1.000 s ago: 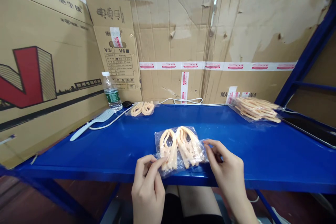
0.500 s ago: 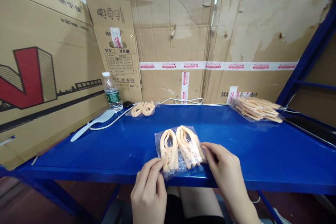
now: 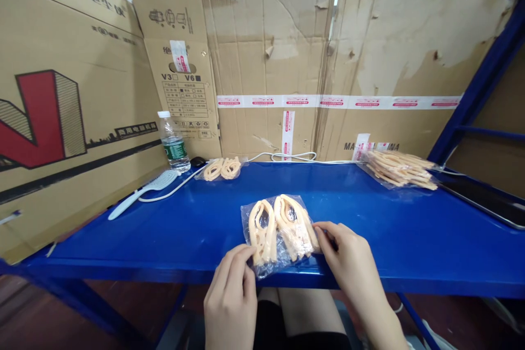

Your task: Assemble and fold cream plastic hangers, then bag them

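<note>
A clear plastic bag (image 3: pixel 281 246) lies near the front edge of the blue table. Inside it are two bundles of pale, cream-coloured looped strips (image 3: pixel 262 229), side by side; what they are made of I cannot tell. My left hand (image 3: pixel 232 292) pinches the bag's lower left edge, fingers bent together. At the right edge of the bag, my right hand (image 3: pixel 346 254) grips the plastic between thumb and forefinger. The lower left corner of the bag is partly behind my left fingertips.
The blue table (image 3: pixel 184 240) is backed by cardboard (image 3: pixel 270 65). At left are a water bottle (image 3: pixel 175 145), a pale blue hairbrush (image 3: pixel 143 191) and a small similar bag (image 3: pixel 223 168). At right lie a stack of bagged strips (image 3: pixel 397 168) and a dark flat device (image 3: pixel 484 202). A white cable (image 3: pixel 295 157) runs behind.
Almost nothing differs. The whole view has shifted slightly; both hands stay at the two sides of the bag.
</note>
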### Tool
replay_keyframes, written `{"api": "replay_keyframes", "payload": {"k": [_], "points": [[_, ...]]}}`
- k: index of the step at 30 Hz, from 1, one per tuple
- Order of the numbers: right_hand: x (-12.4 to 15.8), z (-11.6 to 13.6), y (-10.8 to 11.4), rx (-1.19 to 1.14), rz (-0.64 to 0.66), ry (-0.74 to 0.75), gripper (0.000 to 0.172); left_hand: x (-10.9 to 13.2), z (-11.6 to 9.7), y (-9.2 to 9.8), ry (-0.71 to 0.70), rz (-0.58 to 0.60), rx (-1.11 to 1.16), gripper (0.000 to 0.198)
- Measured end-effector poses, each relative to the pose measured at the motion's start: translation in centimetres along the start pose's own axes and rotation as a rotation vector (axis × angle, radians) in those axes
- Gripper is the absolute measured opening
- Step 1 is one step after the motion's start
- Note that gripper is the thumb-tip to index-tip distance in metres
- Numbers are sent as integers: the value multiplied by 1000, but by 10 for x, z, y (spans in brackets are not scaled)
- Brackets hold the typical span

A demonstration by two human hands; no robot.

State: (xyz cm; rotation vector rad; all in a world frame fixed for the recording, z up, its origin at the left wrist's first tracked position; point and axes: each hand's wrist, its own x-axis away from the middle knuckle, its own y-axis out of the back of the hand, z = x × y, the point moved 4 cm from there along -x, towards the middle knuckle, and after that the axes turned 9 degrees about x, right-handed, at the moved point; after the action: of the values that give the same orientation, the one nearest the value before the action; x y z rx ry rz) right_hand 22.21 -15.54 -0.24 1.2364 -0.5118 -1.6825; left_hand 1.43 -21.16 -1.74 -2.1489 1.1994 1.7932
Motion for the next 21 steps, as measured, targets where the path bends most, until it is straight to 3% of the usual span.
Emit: {"api": "replay_keyframes", "payload": {"k": [14, 21], "points": [[-3, -1, 2, 13, 74, -33, 23, -2, -3, -1, -25, -16, 1, 19], [-4, -2, 4, -53, 136, 53, 26, 1, -1, 1, -54, -12, 18, 16]]}}
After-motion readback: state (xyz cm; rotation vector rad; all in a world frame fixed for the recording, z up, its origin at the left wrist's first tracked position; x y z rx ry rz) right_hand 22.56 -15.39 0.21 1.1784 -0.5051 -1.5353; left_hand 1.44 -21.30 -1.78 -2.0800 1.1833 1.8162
